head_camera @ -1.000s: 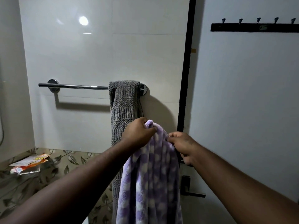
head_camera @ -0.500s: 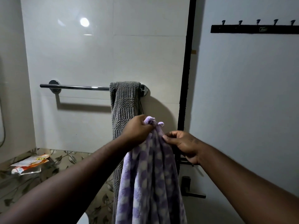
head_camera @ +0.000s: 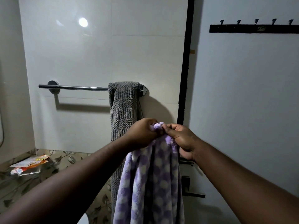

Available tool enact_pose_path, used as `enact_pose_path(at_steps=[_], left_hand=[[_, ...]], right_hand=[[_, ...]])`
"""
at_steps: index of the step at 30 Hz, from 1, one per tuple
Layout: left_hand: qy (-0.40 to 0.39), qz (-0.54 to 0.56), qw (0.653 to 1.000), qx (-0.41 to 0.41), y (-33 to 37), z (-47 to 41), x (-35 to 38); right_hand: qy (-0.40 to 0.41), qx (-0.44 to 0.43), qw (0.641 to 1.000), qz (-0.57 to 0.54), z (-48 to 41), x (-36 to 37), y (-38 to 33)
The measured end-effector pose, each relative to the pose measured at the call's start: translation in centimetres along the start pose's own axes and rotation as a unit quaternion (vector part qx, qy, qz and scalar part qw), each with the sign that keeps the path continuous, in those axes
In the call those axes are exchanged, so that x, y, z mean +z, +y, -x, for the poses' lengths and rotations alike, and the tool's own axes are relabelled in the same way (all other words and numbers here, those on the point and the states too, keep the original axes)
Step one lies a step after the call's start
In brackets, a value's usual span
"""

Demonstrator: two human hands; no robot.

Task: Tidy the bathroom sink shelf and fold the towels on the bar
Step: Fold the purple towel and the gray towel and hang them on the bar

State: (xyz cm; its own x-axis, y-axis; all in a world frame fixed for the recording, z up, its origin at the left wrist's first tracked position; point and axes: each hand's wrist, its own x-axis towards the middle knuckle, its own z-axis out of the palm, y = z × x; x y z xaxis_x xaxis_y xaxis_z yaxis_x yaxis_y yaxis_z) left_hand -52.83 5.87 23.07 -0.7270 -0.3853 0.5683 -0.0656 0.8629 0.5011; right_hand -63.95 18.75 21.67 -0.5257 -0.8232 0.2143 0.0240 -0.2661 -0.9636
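Both hands, left hand (head_camera: 142, 134) and right hand (head_camera: 182, 139), pinch purple towel's (head_camera: 152, 183) top

Dim overall; round lamp glare (head_camera: 83, 22) on glossy white tile (head_camera: 145, 59), hard shadow under towel bar (head_camera: 72, 87), wide-angle bending at edges.

A fluffy purple-and-white fleece towel (head_camera: 150, 183) is seen at 6 o'clock, and a ribbed grey cloth towel (head_camera: 123, 107) (coarse weave) on the polished chrome bar (head_camera: 72, 87). Glossy white wall tiles (head_camera: 100, 59) are shown at 12 o'clock.
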Motion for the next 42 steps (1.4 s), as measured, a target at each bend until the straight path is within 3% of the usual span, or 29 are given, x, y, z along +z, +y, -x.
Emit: enact_pose_path(at_steps=[4, 7, 12, 15, 19, 22, 25, 29, 31, 37, 42], left_hand=[[0.075, 0.01, 0.997, -0.032, -0.2, 0.3, -0.8], [0.108, -0.031, 0.991, -0.074, -1.0, 0.2, -1.1], [-0.052, 0.103, 0.993, -0.013, -0.2, 0.6, 0.4], [-0.065, 0.082, 0.994, 0.021, 0.2, 0.3, 0.7], [-0.026, 0.051, 0.998, 0.015, -0.4, 0.1, 0.0], [0.072, 0.015, 0.997, -0.016, -0.9, -0.2, -0.4], [0.137, -0.009, 0.989, -0.06, -1.4, -0.6, -1.0], [-0.047, 0.108, 0.992, -0.039, -0.5, -0.1, -0.3], [-0.085, 0.106, 0.991, -0.008, 0.2, -0.2, 0.4], [-0.031, 0.078, 0.996, 0.0, -0.1, -0.9, 0.0], [0.115, 0.066, 0.988, -0.073, -1.3, -1.6, -0.9]], right_hand=[[-0.029, 0.027, 0.995, 0.09, 0.9, -1.6, 1.4], [0.041, 0.004, 0.996, 0.076, 0.8, -2.4, 2.2], [0.074, -0.05, 0.991, 0.103, -0.2, -0.8, 1.8], [0.071, -0.041, 0.993, 0.086, -0.7, -0.3, 1.1], [0.056, -0.037, 0.995, 0.077, -0.6, -1.3, 0.4], [0.019, -0.015, 0.99, 0.139, 0.1, -2.1, 0.7], [0.062, -0.005, 0.987, 0.15, 0.4, -2.6, 1.5], [0.096, -0.029, 0.986, 0.135, -0.5, -1.8, 1.0], [0.083, -0.035, 0.983, 0.163, -1.0, -0.8, 0.5], [0.066, -0.043, 0.989, 0.123, -1.2, -1.6, -1.2], [0.011, 0.009, 0.987, 0.159, -0.2, -3.4, -0.5]])
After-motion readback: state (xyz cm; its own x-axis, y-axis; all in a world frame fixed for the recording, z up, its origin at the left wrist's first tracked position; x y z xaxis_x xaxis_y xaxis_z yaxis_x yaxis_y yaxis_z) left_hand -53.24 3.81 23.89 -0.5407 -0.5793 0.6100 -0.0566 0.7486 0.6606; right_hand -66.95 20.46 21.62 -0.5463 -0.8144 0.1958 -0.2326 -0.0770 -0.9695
